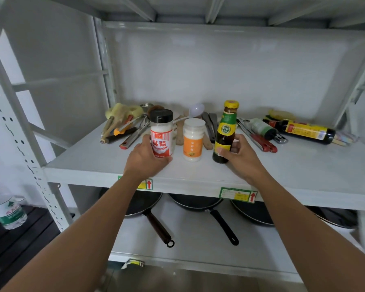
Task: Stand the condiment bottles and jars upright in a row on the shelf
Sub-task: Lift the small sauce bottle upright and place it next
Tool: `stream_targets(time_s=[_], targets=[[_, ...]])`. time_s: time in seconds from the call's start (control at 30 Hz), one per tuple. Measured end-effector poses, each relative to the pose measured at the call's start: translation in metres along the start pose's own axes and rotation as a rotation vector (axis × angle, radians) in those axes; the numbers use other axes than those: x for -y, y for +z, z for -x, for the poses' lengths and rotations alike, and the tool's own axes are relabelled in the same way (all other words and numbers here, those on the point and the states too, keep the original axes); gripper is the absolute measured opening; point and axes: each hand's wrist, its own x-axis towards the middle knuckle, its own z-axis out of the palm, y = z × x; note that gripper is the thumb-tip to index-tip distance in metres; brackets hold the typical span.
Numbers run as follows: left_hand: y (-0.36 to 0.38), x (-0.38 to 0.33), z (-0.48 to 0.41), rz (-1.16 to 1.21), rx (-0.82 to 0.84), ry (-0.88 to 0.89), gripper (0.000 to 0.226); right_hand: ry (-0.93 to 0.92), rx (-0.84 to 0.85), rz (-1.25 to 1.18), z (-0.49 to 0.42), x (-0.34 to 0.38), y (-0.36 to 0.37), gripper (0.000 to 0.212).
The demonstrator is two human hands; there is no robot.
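Note:
My left hand grips a black-capped seasoning jar with a red and white label, held upright near the front of the white shelf. An orange-labelled white jar stands upright just to its right, untouched. My right hand wraps the base of a dark sauce bottle with a yellow cap and green label, also upright. Further right, a long dark soy sauce bottle and a small green-labelled bottle lie on their sides at the back.
Kitchen utensils, a ladle and red-handled tongs lie along the back of the shelf. Frying pans sit on the shelf below. A water bottle stands at the lower left, outside the rack's upright post.

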Motion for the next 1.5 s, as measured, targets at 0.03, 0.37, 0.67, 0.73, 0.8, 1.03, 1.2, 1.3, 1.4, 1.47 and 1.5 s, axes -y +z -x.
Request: stream_targets(time_s=[0.03, 0.37, 0.67, 0.73, 0.8, 1.03, 1.2, 1.3, 1.4, 1.47, 1.5], targets=[[0.000, 0.000, 0.000, 0.001, 0.002, -0.001, 0.094, 0.005, -0.010, 0.016, 0.001, 0.001, 0.001, 0.058], [0.001, -0.003, 0.000, 0.021, 0.010, -0.015, 0.092, -0.033, -0.052, 0.258, 0.006, 0.002, 0.005, 0.068], [0.001, -0.003, -0.001, 0.014, 0.012, -0.021, 0.094, -0.054, 0.015, 0.287, 0.006, 0.000, 0.006, 0.066], [0.001, -0.002, -0.001, 0.014, 0.014, -0.022, 0.094, -0.048, 0.012, 0.304, 0.004, 0.000, 0.007, 0.073], [0.001, -0.001, -0.001, 0.011, 0.013, -0.016, 0.094, -0.035, 0.009, 0.322, 0.003, -0.001, 0.008, 0.073], [0.001, -0.002, -0.001, 0.005, 0.010, -0.020, 0.094, -0.028, 0.035, 0.352, 0.004, 0.000, 0.008, 0.068], [0.001, -0.002, -0.001, 0.006, 0.011, -0.025, 0.095, -0.069, -0.002, 0.407, 0.004, 0.002, 0.011, 0.075], [0.001, -0.002, -0.001, 0.005, 0.009, -0.021, 0.095, -0.053, 0.005, 0.382, 0.005, 0.003, 0.009, 0.074], [0.001, -0.002, -0.001, 0.003, 0.010, -0.017, 0.095, -0.042, 0.030, 0.368, 0.007, 0.002, 0.008, 0.074], [0.001, -0.002, -0.001, 0.002, 0.009, -0.017, 0.094, -0.046, 0.041, 0.374, 0.008, 0.002, 0.008, 0.073], [0.001, -0.002, -0.001, 0.003, 0.008, -0.017, 0.094, -0.044, 0.043, 0.374, 0.008, 0.003, 0.009, 0.073]])
